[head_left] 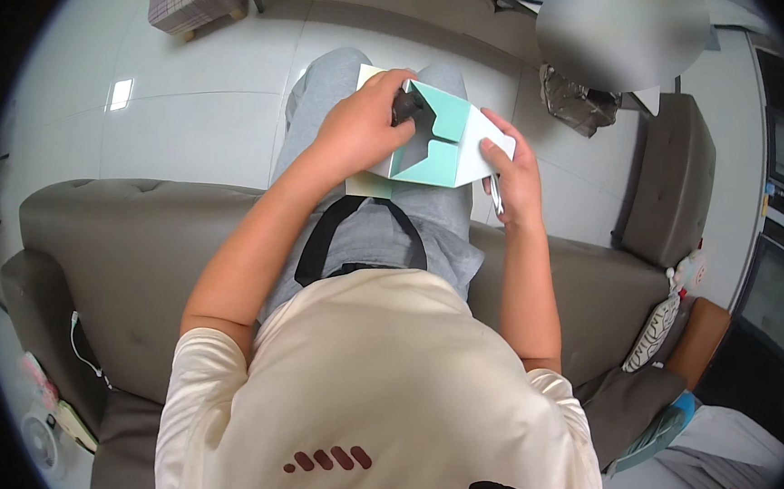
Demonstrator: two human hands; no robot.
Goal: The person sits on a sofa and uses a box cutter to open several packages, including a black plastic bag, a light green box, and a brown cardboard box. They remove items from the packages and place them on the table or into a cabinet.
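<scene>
An open cardboard box (449,118), white outside with mint-green flaps, is held above my lap. My left hand (358,127) is closed around a small black object (407,106) at the box's opening. Its kind is not clear, as my fingers cover part of it. On the other side, my right hand (516,170) grips the box's white end flap between thumb and fingers. A thin white strip or cord (497,195) shows beside the right palm; whether it is held too, I cannot tell. A pale card-like piece (369,185) lies under the box on my lap.
I sit on a grey-brown sofa (127,227). A black strap loop (319,245) lies on my lap. Ahead are a plaid stool (197,5) and a bin lined with a dark bag (573,105). A patterned cushion (653,333) rests at the right.
</scene>
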